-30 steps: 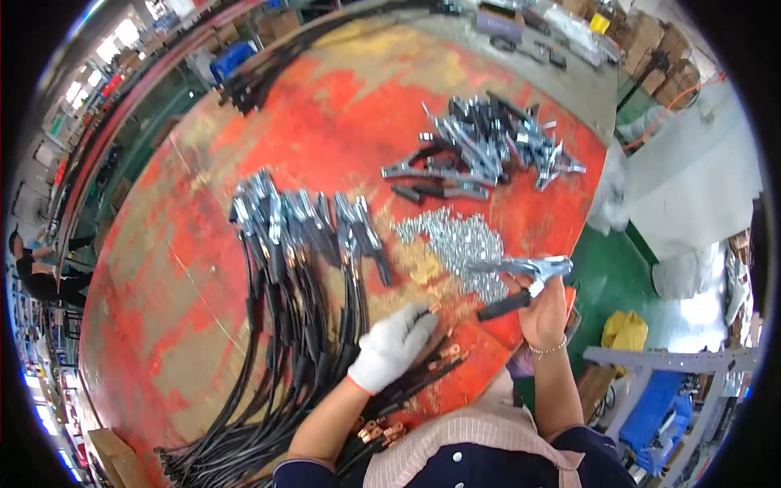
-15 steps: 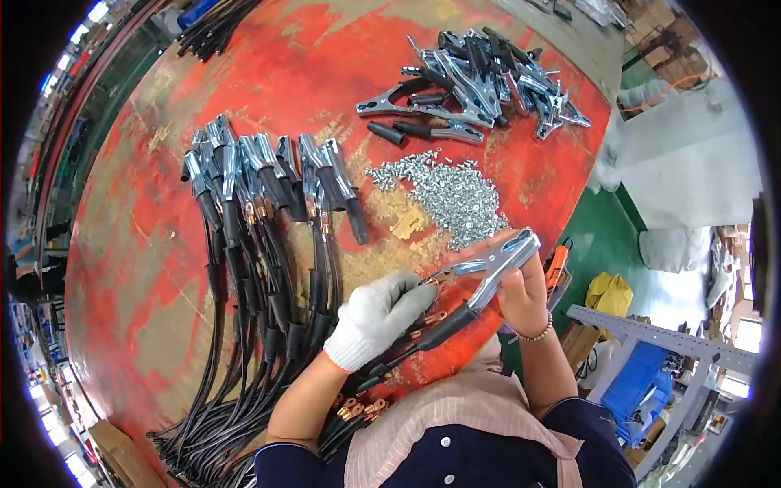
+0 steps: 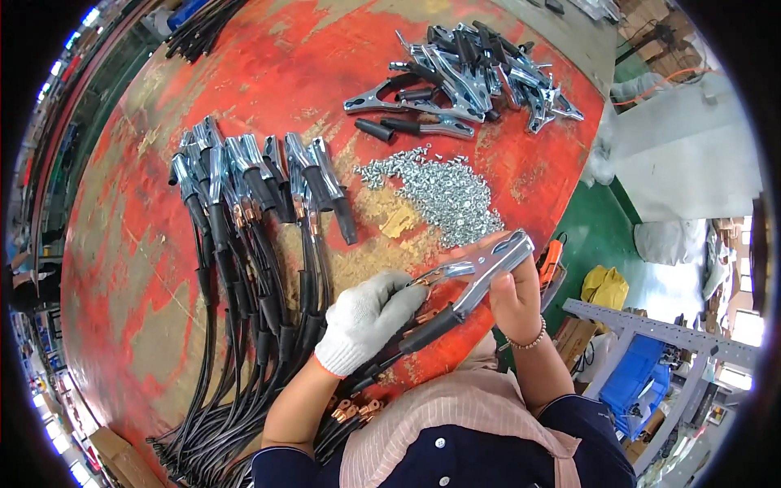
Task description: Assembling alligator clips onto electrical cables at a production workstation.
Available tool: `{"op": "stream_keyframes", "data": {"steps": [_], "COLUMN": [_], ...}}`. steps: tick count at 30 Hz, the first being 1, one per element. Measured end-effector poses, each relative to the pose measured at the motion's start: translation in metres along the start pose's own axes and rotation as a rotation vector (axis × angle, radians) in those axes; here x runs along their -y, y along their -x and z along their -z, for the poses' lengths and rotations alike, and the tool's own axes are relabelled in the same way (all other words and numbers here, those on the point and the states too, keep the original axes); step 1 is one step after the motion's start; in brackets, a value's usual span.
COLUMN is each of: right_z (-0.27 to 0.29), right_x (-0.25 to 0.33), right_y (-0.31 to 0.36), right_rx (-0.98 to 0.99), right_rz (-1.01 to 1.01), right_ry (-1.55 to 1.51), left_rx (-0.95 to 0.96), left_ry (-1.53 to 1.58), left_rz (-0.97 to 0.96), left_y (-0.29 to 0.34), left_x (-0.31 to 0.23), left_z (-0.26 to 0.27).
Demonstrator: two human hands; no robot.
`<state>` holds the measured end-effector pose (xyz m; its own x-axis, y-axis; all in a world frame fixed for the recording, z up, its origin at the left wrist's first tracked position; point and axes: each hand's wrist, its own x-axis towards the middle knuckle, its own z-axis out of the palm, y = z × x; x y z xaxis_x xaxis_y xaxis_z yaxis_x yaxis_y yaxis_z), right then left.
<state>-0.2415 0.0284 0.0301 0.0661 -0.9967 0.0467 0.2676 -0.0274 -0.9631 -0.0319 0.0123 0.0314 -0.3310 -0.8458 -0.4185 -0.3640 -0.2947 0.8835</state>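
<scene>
My right hand (image 3: 517,302), bare with a beaded bracelet at the wrist, grips a silver metal spring clamp (image 3: 486,275) near its jaw end. A black sleeve (image 3: 431,328) covers one of the clamp's handles. My left hand (image 3: 364,319), in a white knit glove, is closed with thumb and fingers pinched at the end of the other handle, where a copper cable lug (image 3: 429,277) shows. Its fingertips hide part of that joint. More copper lugs (image 3: 355,408) on black cables lie by my body.
Small screws (image 3: 447,195) form a heap beyond my hands. Loose clamps (image 3: 464,77) are piled at the far right of the worn red table (image 3: 268,89). Clamps joined to black cables (image 3: 264,268) lie on the left. A metal frame (image 3: 651,329) stands at right.
The whole view has shifted slightly. Both hands keep their hold, and the clamp's sleeved handle has swung slightly to the left, toward my gloved hand.
</scene>
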Motion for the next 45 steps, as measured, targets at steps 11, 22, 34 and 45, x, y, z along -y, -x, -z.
{"op": "stream_keyframes", "data": {"steps": [11,22,34,45], "right_z": [0.004,0.071,0.080,0.006], "right_x": [0.001,-0.029,-0.058,-0.029], "right_y": [0.000,-0.111,-0.169,-0.053], "right_rx": [0.085,-0.106,0.126,0.128], "right_rz": [0.011,0.073,0.143,-0.304], "right_ry": [0.104,0.762,1.570,0.263], "left_rx": [0.012,0.083,-0.158,-0.003], "left_ry": [-0.038,0.486,-0.218,0.129], "left_rz": [-0.040,0.062,-0.623,-0.264], "left_y": [-0.002,-0.022,-0.036,-0.030], "left_x": [0.000,0.016,0.060,0.049], "left_z": [-0.002,-0.010,-0.018,-0.008]}}
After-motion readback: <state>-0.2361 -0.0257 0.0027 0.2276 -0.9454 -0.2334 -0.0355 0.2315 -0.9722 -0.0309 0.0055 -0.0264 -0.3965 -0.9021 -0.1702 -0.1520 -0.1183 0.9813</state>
